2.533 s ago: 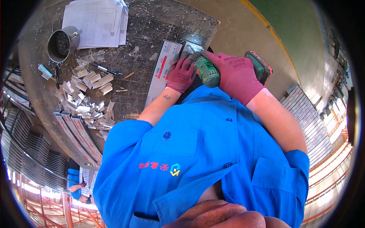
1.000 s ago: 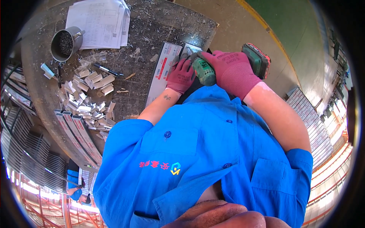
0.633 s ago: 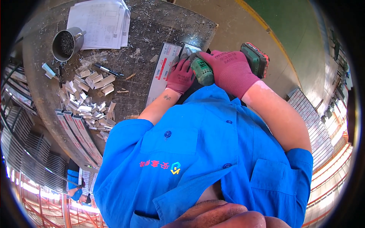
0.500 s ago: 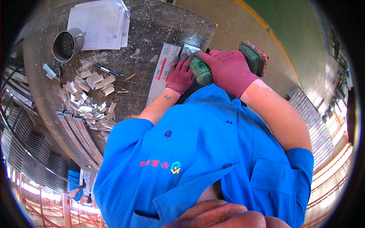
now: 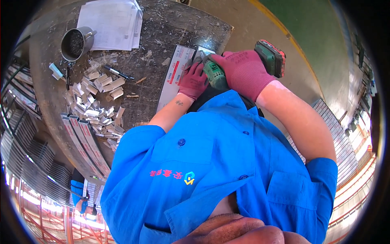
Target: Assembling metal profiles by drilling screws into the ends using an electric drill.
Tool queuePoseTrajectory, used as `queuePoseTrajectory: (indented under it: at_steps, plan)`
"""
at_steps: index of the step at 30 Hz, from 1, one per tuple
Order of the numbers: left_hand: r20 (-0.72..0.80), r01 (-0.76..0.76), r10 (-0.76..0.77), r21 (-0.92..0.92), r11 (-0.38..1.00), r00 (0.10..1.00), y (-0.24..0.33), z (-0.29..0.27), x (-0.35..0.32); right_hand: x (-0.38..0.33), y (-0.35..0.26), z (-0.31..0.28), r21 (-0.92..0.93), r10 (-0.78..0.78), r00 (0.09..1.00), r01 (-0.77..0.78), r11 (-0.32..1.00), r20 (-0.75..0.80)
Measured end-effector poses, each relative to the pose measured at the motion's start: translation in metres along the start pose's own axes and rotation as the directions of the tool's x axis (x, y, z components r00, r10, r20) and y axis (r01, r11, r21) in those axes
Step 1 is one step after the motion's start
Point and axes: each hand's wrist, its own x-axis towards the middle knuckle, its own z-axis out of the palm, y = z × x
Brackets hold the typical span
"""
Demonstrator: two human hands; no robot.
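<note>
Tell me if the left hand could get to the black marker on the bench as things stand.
Probably yes: the left hand rests on the aluminium strip, and bare bench lies between it and the black marker.

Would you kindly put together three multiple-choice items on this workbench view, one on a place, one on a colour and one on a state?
1. Where does the metal cup stand?
A. By the sheets of paper, at the far left of the bench
B. Between the two hands
C. On the floor

2. What colour are the gloves on both hands?
A. Yellow
B. Maroon red
C. White

3. What is the right hand doing?
A. Resting flat and empty on the bench
B. Holding a pen
C. Gripping the green cordless drill

Answers:
1 A, as the cup sits just left of the papers' edge.
2 B, as the left hand and the right hand both wear maroon-red gloves.
3 C, as its fingers wrap the drill's body while the left hand presses on the aluminium profile beside the drill's nose.
</note>
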Motion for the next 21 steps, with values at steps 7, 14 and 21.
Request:
queuePoseTrajectory:
  at_steps: [7,14,21]
  plan:
    - [-0.053,-0.011,0.009,-0.026,1.000,0.999,0.001,-0.002,0.004,0.003,0.007,0.003,0.004,-0.017,1.000,0.017,1.000,0.001]
    - [-0.082,-0.018,0.018,-0.003,1.000,0.996,0.001,-0.001,0.002,0.005,-0.001,-0.007,-0.029,-0.027,0.999,0.026,0.999,-0.027]
    - [-0.132,-0.027,0.021,-0.041,0.999,0.991,0.005,-0.008,0.004,0.011,0.000,-0.011,-0.109,-0.051,0.998,0.056,0.992,0.048]
